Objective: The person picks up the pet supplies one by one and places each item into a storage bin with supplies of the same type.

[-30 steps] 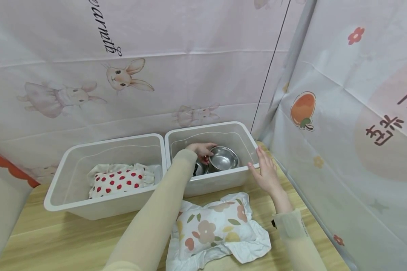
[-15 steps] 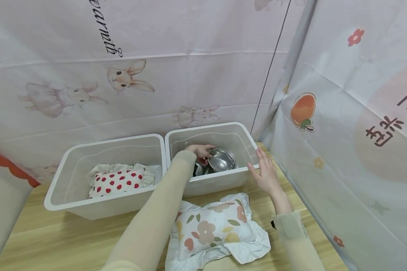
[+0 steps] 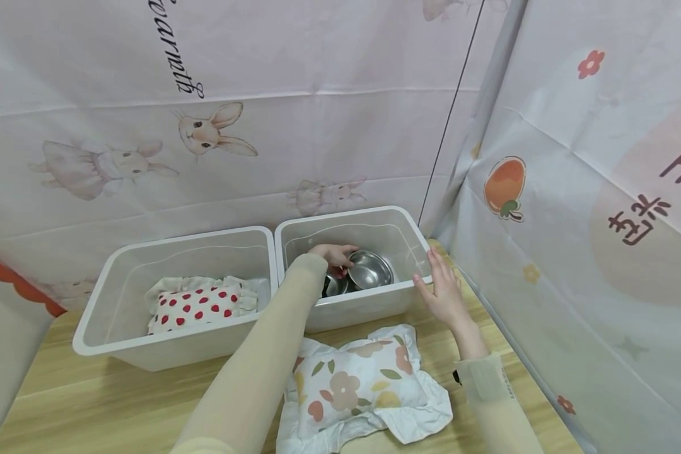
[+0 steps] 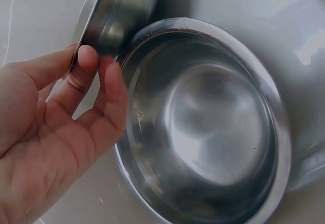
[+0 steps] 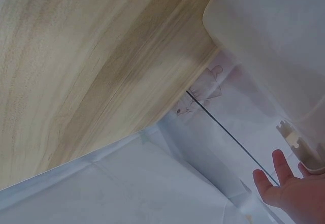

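My left hand [image 3: 336,255] reaches into the right-hand white plastic bin [image 3: 369,304]. Its thumb and fingertips pinch the rim of a stainless steel bowl [image 3: 370,271], which shows at the top of the left wrist view as a tilted bowl [image 4: 117,18]. A second steel bowl [image 4: 218,127] lies right beside it, mouth facing the camera; in the head view this second bowl [image 3: 336,285] is partly covered by the wrist. My right hand [image 3: 445,293] rests with extended fingers at the bin's right front corner, by its rim and handle in the right wrist view.
Another white bin [image 3: 176,343] adjoins on the left, holding a strawberry-print pillow [image 3: 198,306]. In front, a floral frilled pillow [image 3: 357,384] lies on the wooden table [image 3: 119,403]. Printed cloth walls [image 3: 318,126] stand behind and to the right.
The pinched steel bowl has shifted slightly left and toward the second bowl. My left hand keeps its hold on the rim, and my right hand stays at the bin's corner.
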A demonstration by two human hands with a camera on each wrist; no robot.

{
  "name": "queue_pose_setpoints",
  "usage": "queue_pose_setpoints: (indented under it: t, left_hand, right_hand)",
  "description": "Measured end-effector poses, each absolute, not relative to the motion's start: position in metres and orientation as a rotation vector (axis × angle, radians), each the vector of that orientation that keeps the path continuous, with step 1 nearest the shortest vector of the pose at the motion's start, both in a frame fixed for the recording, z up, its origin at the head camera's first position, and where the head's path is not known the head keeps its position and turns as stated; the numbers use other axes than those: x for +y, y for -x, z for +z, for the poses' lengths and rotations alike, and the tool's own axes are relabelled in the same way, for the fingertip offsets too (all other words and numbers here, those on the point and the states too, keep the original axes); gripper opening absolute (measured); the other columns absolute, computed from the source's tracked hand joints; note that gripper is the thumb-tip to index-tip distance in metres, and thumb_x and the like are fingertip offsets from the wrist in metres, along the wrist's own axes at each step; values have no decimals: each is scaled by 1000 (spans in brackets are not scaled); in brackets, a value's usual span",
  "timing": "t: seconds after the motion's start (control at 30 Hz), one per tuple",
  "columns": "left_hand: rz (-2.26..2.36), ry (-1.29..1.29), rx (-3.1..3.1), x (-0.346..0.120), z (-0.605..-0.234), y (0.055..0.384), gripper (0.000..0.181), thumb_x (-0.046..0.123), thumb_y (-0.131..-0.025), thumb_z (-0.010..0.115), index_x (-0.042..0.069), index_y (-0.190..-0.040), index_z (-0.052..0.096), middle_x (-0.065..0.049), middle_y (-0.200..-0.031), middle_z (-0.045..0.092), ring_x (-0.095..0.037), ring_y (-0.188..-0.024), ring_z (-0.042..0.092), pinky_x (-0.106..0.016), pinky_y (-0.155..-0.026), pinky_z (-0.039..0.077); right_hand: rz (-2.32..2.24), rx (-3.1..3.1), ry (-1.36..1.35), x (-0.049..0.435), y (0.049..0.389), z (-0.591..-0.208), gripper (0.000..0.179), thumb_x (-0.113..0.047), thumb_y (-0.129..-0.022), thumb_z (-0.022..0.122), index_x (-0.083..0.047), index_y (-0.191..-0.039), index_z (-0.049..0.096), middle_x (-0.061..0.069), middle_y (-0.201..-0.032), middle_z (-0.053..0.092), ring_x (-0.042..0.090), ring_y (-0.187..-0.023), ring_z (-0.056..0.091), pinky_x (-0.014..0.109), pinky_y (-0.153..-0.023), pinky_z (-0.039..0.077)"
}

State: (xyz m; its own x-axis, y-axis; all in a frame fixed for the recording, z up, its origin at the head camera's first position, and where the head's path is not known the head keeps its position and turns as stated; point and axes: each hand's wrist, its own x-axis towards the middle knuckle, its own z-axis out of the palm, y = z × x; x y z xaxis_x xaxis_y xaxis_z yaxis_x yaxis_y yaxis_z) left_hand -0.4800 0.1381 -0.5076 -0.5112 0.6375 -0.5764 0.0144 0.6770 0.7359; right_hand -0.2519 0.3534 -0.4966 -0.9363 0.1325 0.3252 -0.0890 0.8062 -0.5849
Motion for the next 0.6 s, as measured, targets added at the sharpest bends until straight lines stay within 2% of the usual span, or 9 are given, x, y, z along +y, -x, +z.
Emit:
queue_pose_setpoints:
  t: [0.1,0.2,0.3,0.33,0.37,0.47,0.5,0.53,0.6]
  left_hand:
    - [774,-681,2000,139,-523,500,69,11,-98,57,17,-157,21,-1,-72,55,-9,-62,53,-20,-57,43]
    - [700,-807,2059,139,-531,511,70,18,-95,63,12,-155,27,-2,-87,63,-11,-71,60,-22,-65,48]
    - [670,-837,2125,140,-536,512,68,20,-96,62,11,-154,29,-6,-104,66,-14,-83,64,-25,-74,51]
    - [664,-854,2121,143,-553,525,71,25,-95,64,12,-155,28,-7,-106,66,-16,-86,64,-26,-75,51]
    - [679,-897,2087,145,-573,542,77,31,-93,67,13,-155,27,-5,-100,67,-13,-81,64,-24,-71,50]
    - [656,-933,2058,151,-607,572,88,45,-88,70,16,-157,23,-4,-101,70,-13,-86,65,-23,-77,48]
    - [659,-934,2025,150,-608,576,92,48,-86,71,17,-157,22,-2,-97,70,-13,-85,66,-23,-78,48]
    - [651,-959,2019,148,-603,573,95,51,-85,72,16,-157,21,-2,-102,70,-12,-86,66,-22,-81,46]
    - [606,-923,2060,144,-574,550,92,47,-88,69,13,-157,20,-4,-124,65,-14,-100,64,-24,-95,42]
  right_hand:
    - [870,-2640,32,354,253,-497,69,-36,-101,49,1,-153,23,19,-160,19,44,-142,21,66,-108,18]
    - [866,-2643,33,354,253,-496,69,-36,-100,49,2,-152,24,19,-160,19,44,-142,21,66,-108,18]
    - [869,-2645,36,354,253,-496,69,-37,-100,49,2,-152,24,18,-160,18,44,-142,21,66,-108,18]
    - [866,-2645,36,354,253,-497,69,-37,-100,49,2,-152,24,18,-160,19,44,-142,21,66,-108,18]
    - [865,-2647,36,354,253,-497,69,-37,-101,48,2,-152,24,19,-160,19,44,-142,21,65,-108,18]
    - [861,-2642,31,353,253,-497,69,-37,-100,48,2,-152,24,20,-159,20,44,-141,23,65,-108,19]
    - [859,-2639,29,353,253,-497,69,-36,-100,48,2,-152,24,20,-159,21,44,-141,23,65,-107,20]
    - [857,-2640,29,353,253,-497,69,-36,-100,48,3,-152,24,20,-159,21,44,-141,24,65,-107,20]
    - [861,-2637,26,353,252,-496,69,-36,-100,48,2,-152,24,20,-159,21,44,-141,24,65,-107,20]
